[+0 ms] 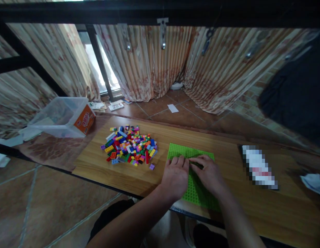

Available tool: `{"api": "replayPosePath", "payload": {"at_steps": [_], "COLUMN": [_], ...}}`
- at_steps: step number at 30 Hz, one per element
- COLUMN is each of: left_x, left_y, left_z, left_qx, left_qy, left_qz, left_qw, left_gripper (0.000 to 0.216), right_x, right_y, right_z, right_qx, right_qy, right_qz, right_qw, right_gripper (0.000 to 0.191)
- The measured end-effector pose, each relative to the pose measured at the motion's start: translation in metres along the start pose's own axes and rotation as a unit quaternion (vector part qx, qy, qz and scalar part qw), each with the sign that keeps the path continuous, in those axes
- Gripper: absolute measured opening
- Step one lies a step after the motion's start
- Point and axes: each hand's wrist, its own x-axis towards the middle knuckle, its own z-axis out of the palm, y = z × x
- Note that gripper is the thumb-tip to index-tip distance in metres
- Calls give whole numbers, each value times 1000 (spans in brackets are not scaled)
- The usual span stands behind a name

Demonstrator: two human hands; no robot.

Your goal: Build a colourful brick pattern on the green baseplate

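The orange label [85, 119] on the clear plastic box [64, 131], far to the left of the green baseplate [197, 193], carries white lettering in a slanting line (too blurred to spell out). A white booklet [116, 105] on the floor, beyond the baseplate and to its left, shows dark print, also too small to read. Right of the baseplate lies an object masked by pixels [259, 167], white with a red band; any wording there is lost.

The baseplate lies on the wood-grained worktop [98, 168], its near edge close to the worktop's own near edge. A strip of wood shows between it and the brick pile [132, 144] to its left, where a purple brick [152, 166] sits at the pile's near-right fringe; a broader strip separates it from the masked object.

Both hands are over the baseplate. The left hand [176, 175] has its fingers close together and bent down; the right hand [209, 172] has thumb and forefinger drawn narrow beside them. Whether either grips a brick, I cannot tell.
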Motion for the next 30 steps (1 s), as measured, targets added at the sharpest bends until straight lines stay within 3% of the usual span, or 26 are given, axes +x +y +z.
{"api": "replayPosePath", "payload": {"at_steps": [7, 15, 24, 30], "left_x": [8, 10, 14, 13], "left_y": [-15, -40, -63, -78], "left_z": [-5, -15, -30, -38], "left_qx": [-85, -148, -116, -78], "left_qy": [27, 111, 188, 192], "left_qz": [-37, -98, -153, -193], "left_qw": [995, 978, 963, 959], "left_gripper": [34, 27, 25, 26], "right_x": [2, -1, 0, 1], "right_y": [3, 4, 5, 7], "right_z": [-1, 2, 4, 6], "right_qx": [-9, -32, -53, -53], "right_qy": [-27, -23, -13, -7], "right_qz": [2, 0, -12, -11], "right_qw": [1000, 999, 998, 999], "right_gripper": [28, 35, 37, 37]}}
